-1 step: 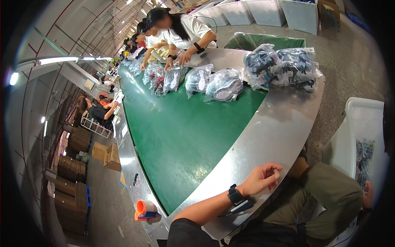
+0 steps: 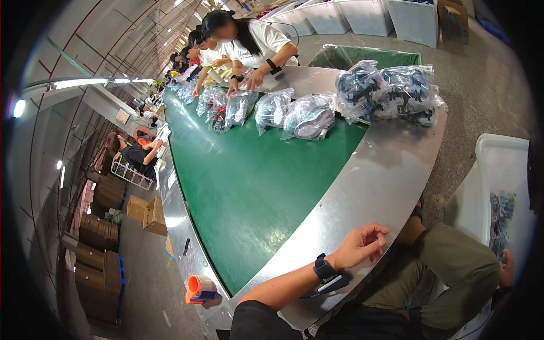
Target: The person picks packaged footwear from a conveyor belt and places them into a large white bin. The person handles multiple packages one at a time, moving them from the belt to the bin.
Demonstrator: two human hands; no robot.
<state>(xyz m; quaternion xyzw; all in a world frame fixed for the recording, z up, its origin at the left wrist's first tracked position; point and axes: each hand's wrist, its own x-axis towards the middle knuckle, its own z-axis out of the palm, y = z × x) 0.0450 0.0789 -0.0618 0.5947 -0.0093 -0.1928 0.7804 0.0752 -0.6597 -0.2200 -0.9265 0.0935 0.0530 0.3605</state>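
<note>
Left hand (image 2: 362, 245) is empty, fingers loosely curled over the steel edge (image 2: 391, 164); right hand (image 2: 506, 268): grip cannot be told, grey goods (image 2: 502, 215) just beyond it in the bin (image 2: 483, 187), probably light, soft, tangle-prone, best held mid-bundle.

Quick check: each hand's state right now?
Left hand: loosely open, holding nothing visible, at the metal ledge.
Right hand: by the white bin, partly hidden; grip cannot be told.
</note>
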